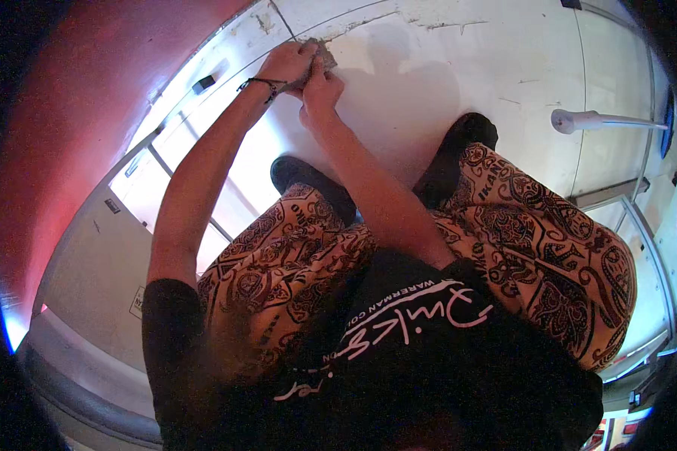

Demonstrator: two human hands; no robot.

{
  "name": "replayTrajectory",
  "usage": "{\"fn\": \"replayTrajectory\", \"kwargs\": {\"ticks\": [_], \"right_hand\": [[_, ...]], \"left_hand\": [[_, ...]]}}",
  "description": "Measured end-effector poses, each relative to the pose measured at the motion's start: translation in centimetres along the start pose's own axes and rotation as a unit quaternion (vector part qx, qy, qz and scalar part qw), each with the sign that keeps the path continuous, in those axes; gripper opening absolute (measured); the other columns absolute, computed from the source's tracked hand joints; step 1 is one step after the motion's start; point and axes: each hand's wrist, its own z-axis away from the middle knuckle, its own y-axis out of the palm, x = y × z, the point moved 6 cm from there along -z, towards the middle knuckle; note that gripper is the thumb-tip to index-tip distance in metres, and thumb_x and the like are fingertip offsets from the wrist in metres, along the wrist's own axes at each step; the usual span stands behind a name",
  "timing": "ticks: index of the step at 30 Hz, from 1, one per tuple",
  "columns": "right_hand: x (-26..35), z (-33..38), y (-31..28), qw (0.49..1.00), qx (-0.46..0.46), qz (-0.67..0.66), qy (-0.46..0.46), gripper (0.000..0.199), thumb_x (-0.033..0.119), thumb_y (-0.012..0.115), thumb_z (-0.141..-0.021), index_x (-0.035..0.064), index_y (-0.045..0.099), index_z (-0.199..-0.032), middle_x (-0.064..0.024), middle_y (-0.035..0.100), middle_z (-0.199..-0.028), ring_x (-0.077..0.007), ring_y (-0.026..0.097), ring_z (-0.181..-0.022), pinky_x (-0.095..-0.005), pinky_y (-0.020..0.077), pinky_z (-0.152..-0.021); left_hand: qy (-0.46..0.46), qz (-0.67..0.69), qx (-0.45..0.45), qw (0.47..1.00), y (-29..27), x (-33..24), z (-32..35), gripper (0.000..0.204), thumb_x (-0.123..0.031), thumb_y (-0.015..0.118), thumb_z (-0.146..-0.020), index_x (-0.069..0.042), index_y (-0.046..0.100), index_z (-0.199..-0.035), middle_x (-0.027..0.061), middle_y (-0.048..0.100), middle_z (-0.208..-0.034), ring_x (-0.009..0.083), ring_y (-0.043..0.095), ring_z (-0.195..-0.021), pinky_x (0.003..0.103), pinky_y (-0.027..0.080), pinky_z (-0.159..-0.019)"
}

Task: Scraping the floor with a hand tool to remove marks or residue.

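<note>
I crouch over the smooth white floor (519, 105), and I take the long, ragged brown chipped line (376, 26) in it as my landmark. My left hand (287, 63), with a dark cord bracelet (263, 84) at its wrist, is curled closed around a small flat grey-brown piece (326, 56), while my right hand (323, 89) closes its fingers on the same piece. To work it well, I judge that I should keep both grips firm, hold the piece low and level, and press evenly with short, controlled strokes, so that it neither skids nor digs in. My fingertips are best kept back from its working edge, and my weight balanced over my black shoes (459, 150), which stand well apart from the chipped line, on my side of it. The piece lies just beside the near left end of that line, pinched at my fingers and showing past their tips; its lower part is hidden in my left hand. Whether its edge touches the floor I cannot tell.
</note>
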Motion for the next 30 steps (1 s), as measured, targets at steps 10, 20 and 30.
{"fn": "replayTrajectory", "kwargs": {"ticks": [10, 20, 30], "right_hand": [[-0.5, 2.0, 0.6, 1.000, -0.021, -0.005, -0.012, 0.038, 0.029, 0.050, -0.095, -0.0080, 0.059, -0.093, -0.0136, 0.062, -0.087, -0.0221, 0.061, -0.076, -0.0393, 0.0538, -0.062], [1.0, 0.3, 0.0, 0.997, -0.002, -0.071, 0.037, 0.034, 0.024, 0.047, -0.096, -0.0093, 0.053, -0.099, -0.0176, 0.061, -0.094, -0.0266, 0.066, -0.077, -0.0415, 0.0611, -0.062], [-2.2, 2.3, 1.1, 0.999, 0.013, -0.026, 0.012, 0.035, 0.025, 0.048, -0.096, -0.0099, 0.052, -0.101, -0.0179, 0.060, -0.095, -0.0288, 0.066, -0.076, -0.0414, 0.0612, -0.058]], "left_hand": [[-0.048, -0.049, 0.023, 0.997, -0.6, 1.4, 1.4, 0.056, -0.048, 0.045, -0.090, 0.004, 0.065, -0.095, 0.0262, 0.065, -0.094, 0.0387, 0.063, -0.091, 0.043, 0.048, -0.082], [-0.030, -0.054, 0.011, 0.998, 0.2, -0.9, -1.0, 0.052, -0.046, 0.049, -0.088, 0.002, 0.066, -0.096, 0.0247, 0.066, -0.091, 0.0388, 0.063, -0.090, 0.043, 0.048, -0.081], [-0.061, -0.053, 0.023, 0.997, -1.1, 1.5, 2.6, 0.057, -0.048, 0.046, -0.091, 0.007, 0.064, -0.094, 0.0261, 0.065, -0.087, 0.0361, 0.065, -0.082, 0.044, 0.050, -0.077]]}}
